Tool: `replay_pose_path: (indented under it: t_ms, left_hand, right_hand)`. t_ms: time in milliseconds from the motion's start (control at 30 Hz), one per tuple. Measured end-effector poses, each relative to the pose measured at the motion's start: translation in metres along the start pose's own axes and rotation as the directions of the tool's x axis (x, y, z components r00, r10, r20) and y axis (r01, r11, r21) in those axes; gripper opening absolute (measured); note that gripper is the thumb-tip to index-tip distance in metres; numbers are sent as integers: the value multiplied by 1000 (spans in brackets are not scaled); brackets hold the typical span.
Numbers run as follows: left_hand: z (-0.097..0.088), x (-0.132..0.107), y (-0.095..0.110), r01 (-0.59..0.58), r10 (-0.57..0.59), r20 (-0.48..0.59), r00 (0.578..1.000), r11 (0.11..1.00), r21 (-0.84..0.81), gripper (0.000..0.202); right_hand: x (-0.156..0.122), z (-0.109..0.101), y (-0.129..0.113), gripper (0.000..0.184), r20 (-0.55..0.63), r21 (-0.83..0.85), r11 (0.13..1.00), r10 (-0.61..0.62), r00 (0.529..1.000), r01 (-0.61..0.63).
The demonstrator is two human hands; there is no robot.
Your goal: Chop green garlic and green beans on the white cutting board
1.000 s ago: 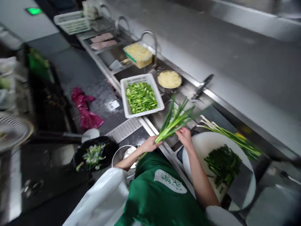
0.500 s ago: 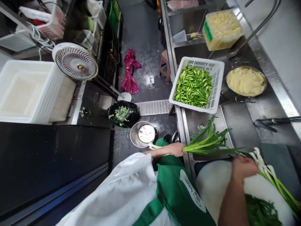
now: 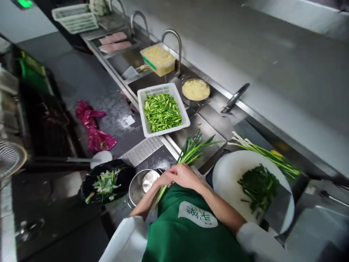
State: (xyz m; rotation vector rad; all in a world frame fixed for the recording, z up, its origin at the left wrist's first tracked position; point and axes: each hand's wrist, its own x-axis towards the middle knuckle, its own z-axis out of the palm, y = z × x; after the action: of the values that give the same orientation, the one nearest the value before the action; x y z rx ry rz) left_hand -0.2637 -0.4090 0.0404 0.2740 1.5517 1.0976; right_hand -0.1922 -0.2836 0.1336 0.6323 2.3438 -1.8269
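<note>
While both hands close on the bunch, counter (image 3: 218, 122): stainless steel, runs from the near right to the far left, with sink basins at its far end.
Apron (image 3: 180, 236): green with a white patch, bottom centre, pressed to the counter edge.
Cutting board (image 3: 231, 174): white, round, on the counter to the right of the hands.
Basket (image 3: 141, 109): white, slotted, set over the counter edge beyond the hands; filled with cut green pieces (image 3: 163, 112).
Bin bag (image 3: 122, 174): black, on the floor to the left of the hands; green and white trimmings inside.
Chopped greens (image 3: 259, 185): dark pile on the right half of the board.
Loose scallions (image 3: 264, 153): lie along the far rim of the board, white ends to the left.
Bowl (image 3: 195, 90): metal, pale yellow contents, just beyond the basket.
Pot (image 3: 143, 182): metal, on the floor, just beside the bag.
Bunch of scallions (image 3: 192, 149): held over the counter edge, between basket and apron; leaves point away towards the basket, white ends towards the body.
Right hand (image 3: 185, 174): on top; fingers together, curled down over the stalks.
Left hand (image 3: 163, 181): partly under the right; closed around the stalks, fingertips not visible.
</note>
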Motion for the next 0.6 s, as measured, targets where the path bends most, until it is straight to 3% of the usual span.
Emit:
replay_pose_path:
  t_ms: [67, 100, 200, 267, 367, 500, 600]
  left_hand:
    - [-4, 8, 13, -20, 15, 105, 994, 999, 46, 33]
    - [-4, 11, 21, -36, 28, 147, 989, 998, 50, 39]
    - [5, 15, 43, -81, 82, 229, 970, 997, -13, 52]
    - [14, 15, 56, -70, 83, 294, 952, 996, -56, 56]
    - [26, 15, 67, -17, 33, 393, 919, 999, -44, 58]
    - [39, 18, 70, 34, -68, 479, 875, 996, 78, 61]
    - [47, 22, 73, 67, -133, 508, 851, 987, 145, 61]
  right_hand:
    - [-18, -5, 57, 44, 116, 235, 950, 182, 976, -205]
    - [-25, -10, 80, 55, 141, 384, 874, 264, 954, -299]
    - [-23, -23, 114, 84, 204, 756, 622, 76, 976, -206]
    - [-9, -33, 110, 89, 109, 846, 530, -60, 992, -61]
    - [9, -57, 92, 84, -105, 867, 483, -64, 992, 123]
    - [3, -97, 80, 94, -347, 861, 376, -55, 936, 342]
    - [-12, -118, 73, 99, -440, 824, 372, -53, 896, 427]
